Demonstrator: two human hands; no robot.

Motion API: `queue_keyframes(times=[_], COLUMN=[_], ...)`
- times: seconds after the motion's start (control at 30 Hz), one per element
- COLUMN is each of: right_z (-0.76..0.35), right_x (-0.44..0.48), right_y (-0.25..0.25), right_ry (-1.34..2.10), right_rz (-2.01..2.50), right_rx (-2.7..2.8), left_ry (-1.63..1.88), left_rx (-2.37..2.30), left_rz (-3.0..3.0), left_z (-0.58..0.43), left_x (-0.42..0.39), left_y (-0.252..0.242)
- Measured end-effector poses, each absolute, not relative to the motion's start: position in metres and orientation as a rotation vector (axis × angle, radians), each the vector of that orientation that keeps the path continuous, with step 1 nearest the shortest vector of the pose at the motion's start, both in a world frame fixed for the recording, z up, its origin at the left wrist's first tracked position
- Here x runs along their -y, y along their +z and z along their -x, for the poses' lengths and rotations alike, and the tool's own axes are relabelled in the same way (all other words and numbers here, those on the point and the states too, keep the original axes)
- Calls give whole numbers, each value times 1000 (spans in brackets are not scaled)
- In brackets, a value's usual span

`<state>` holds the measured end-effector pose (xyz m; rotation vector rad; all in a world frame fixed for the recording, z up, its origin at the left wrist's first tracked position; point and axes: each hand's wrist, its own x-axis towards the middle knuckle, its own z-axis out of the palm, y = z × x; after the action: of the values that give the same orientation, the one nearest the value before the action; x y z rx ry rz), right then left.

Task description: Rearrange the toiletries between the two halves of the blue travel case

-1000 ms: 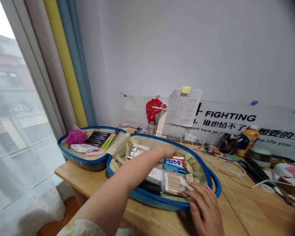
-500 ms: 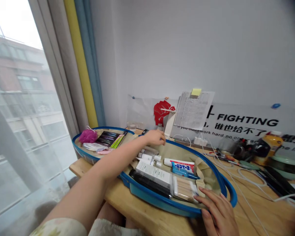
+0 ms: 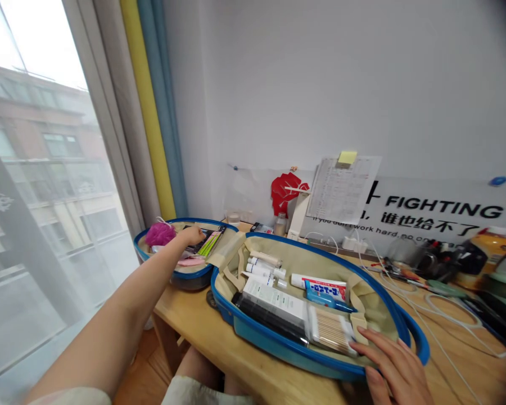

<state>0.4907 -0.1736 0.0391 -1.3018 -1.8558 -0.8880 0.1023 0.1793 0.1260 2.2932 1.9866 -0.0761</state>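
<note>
My left hand [image 3: 193, 236] reaches into the smaller half of an open blue-rimmed case [image 3: 230, 315]. Its fingers look curled over a dark flat package [image 3: 202, 246], and whatever they hold is hidden. Beside it lie a purple bath puff [image 3: 160, 234] and green-edged packs [image 3: 211, 243]. My right hand [image 3: 398, 363] rests with fingers spread at the case's front right rim, fingertips near a pack of cotton swabs [image 3: 331, 331]. In the larger half lie a toothpaste tube [image 3: 318, 283], a blue tube [image 3: 329, 301], a white box [image 3: 274, 298], a long black item [image 3: 270, 322] and small white tubes [image 3: 263, 270].
The case stands on a wooden table [image 3: 211, 343], its handle [image 3: 421, 343] at the right. White cables [image 3: 405, 292], an orange-yellow bottle [image 3: 484, 256] and other clutter lie right. Behind are a wall banner [image 3: 442, 208] and clipped papers [image 3: 343, 188]; curtains [image 3: 152, 107] hang left.
My left hand has moved left from the larger half's back rim to the smaller half. My right hand stays at the front right rim. The view has shifted slightly.
</note>
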Motion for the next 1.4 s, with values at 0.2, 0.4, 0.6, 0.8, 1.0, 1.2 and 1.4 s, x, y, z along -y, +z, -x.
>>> queue_keyframes(times=[0.2, 0.4, 0.6, 0.8, 1.0, 1.2, 1.4], right_z=[-492, -492, -490, -494, -496, -494, -487], right_x=[175, 173, 173, 173, 174, 175, 174], right_y=[38, 37, 38, 35, 32, 34, 42], right_ry=[-878, -878, -875, -857, -834, -807, -828], right_rz=[1315, 1313, 1319, 1322, 1357, 1376, 1322], right_rx=[1866, 1854, 1853, 1825, 1823, 1811, 1804], left_ry=[-163, -183, -153, 8, 359, 170, -46], left_rx=[-1982, -1987, -1982, -1996, -1721, -897, -710], left_rz=[-2175, -2121, -2128, -2223, -2599, -2975, -3080], left_z=[-114, -114, -118, -123, -153, -214, -231], left_x=[-192, -192, -185, -172, -143, -78, -55], left_y=[108, 101, 100, 115, 158, 148, 112])
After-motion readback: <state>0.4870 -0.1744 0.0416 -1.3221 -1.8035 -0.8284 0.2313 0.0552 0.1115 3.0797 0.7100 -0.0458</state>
